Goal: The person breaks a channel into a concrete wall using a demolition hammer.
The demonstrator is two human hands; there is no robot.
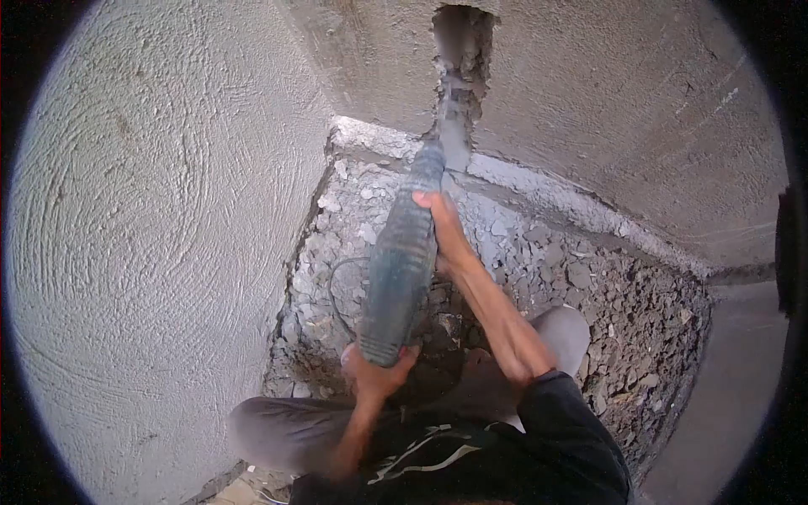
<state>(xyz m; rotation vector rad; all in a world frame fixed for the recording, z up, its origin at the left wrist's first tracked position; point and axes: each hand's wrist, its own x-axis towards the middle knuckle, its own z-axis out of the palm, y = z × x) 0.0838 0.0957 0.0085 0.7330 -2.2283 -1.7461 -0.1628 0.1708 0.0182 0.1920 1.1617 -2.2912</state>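
A dusty green power hammer (pixel 399 261) slants across the middle of the view, its front end at the foot of a rough vertical channel (pixel 455 93) cut in the wall. My left hand (pixel 379 370) is closed around its rear end, at the bottom. Farther forward, my right hand (pixel 442 223) wraps the tool's body near its narrow front, with the thumb on top. The tool's tip is hidden in haze and dust at the channel. A thin cable (pixel 332 286) loops on the left of the tool.
Broken rubble (pixel 623 311) covers the floor around my bent knees. A textured plaster wall (pixel 151 236) rises on the left, and a rough wall (pixel 606 109) stands ahead. A pale ledge (pixel 555 195) runs along its foot. A smooth grey surface (pixel 732 379) lies at right.
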